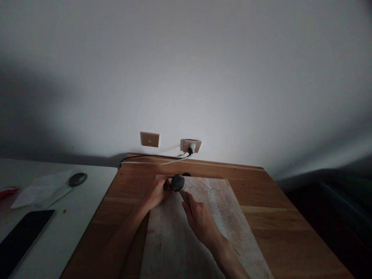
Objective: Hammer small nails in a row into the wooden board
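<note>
My right hand [200,224] is shut around the wooden handle of a hammer [183,195], whose dark metal head [177,183] hangs just above a pale, worn wooden board [186,240]. My left hand [157,192] rests at the board's far edge, its fingertips closed beside the hammer head. The head hides whatever those fingers may hold. A row of small scratches or marks [200,186] runs along the far end of the board. The board lies on a wooden tabletop [279,209].
A white table [87,193] to the left holds a black phone [23,244], a sheet of paper [40,190], a dark round disc [78,179] and a red item [8,192]. Cables [154,161] run along the wall behind the tabletop to a wall socket [192,145].
</note>
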The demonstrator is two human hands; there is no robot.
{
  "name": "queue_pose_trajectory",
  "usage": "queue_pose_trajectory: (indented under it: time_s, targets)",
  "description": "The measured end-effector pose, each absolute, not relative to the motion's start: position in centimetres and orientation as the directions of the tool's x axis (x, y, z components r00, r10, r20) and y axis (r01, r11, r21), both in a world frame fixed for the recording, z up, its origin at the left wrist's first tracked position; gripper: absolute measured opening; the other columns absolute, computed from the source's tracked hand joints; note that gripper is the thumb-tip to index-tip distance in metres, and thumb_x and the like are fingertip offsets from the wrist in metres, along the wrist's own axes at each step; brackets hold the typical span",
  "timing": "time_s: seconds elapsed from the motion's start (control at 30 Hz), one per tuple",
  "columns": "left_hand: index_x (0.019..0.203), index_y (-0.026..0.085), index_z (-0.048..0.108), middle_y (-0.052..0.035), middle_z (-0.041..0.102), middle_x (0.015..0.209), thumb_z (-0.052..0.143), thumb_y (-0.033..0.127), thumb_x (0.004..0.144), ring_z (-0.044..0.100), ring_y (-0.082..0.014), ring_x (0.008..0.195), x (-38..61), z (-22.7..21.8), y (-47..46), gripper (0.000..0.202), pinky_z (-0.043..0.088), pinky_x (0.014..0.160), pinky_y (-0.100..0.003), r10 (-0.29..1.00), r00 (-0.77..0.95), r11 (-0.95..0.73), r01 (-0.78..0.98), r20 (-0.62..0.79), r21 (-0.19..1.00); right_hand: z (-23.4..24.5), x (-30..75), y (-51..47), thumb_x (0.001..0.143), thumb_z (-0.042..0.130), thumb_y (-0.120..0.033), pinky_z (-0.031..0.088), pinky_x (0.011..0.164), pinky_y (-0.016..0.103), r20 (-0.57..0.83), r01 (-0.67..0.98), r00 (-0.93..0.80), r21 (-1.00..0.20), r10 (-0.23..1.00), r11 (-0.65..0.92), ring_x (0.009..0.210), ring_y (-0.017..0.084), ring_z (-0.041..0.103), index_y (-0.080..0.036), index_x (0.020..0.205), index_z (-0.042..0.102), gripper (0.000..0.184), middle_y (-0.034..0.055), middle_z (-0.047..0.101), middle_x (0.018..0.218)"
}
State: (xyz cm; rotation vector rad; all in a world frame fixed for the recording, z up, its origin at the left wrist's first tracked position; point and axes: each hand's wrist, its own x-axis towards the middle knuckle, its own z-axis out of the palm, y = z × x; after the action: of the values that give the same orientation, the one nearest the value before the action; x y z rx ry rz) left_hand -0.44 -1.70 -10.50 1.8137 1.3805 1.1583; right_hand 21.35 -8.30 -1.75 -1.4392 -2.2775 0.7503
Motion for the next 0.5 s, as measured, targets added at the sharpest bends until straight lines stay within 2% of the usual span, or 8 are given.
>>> queue_pose_trajectory:
  time_s: [0.1,0.23,0.37,0.5]
  targets:
    - [0.118,0.018,0.074,-0.0013,0.075,0.085,0.06,0.003,0.067,0.066,-0.0166,0.072,-0.47,-10.73,-1.62,0.055,0.048,0.067,-0.025,0.948,0.089,-0.314,0.436,0.307,0.844,-2.01,21.4,-8.2,0.107,0.036,-0.031,0.056,0.064,0.034,0.031,0.722,-0.419,-0.595,0.908,0.353,0.082,0.03,0.08,-0.014,0.139,0.056,0.042,0.0138,0.082,0.093]
    - [0.118,0.019,0.074,0.0002,0.074,0.083,0.06,0.004,0.067,0.065,-0.0161,0.07,-0.49,-10.72,-1.61,0.055,0.048,0.065,-0.025,0.949,0.084,-0.309,0.428,0.303,0.849,-2.02,21.52,-8.14,0.106,0.035,-0.029,0.055,0.063,0.035,-0.012,0.719,-0.434,-0.608,0.901,0.338,0.079,0.031,0.08,-0.012,0.137,0.056,0.042,0.0146,0.082,0.089]
    - [0.118,0.018,0.073,0.0002,0.074,0.082,0.06,0.004,0.069,0.065,-0.0155,0.07,-0.49,-10.5,-1.64,0.053,0.048,0.065,-0.024,0.949,0.094,-0.311,0.419,0.3,0.853,-1.85,21.62,-8.08,0.106,0.035,-0.03,0.055,0.063,0.036,0.038,0.687,-0.429,-0.635,0.902,0.354,0.08,0.03,0.08,-0.015,0.137,0.057,0.041,0.0144,0.082,0.093]
    - [0.119,0.018,0.073,0.0005,0.074,0.081,0.059,0.003,0.067,0.065,-0.0157,0.069,-0.5,-10.27,-1.66,0.056,0.049,0.065,-0.025,0.949,0.09,-0.311,0.416,0.302,0.855,-2.22,21.68,-8.02,0.104,0.037,-0.027,0.054,0.062,0.037,0.046,0.701,-0.433,-0.611,0.9,0.369,0.076,0.032,0.079,-0.012,0.137,0.058,0.042,0.015,0.081,0.087]
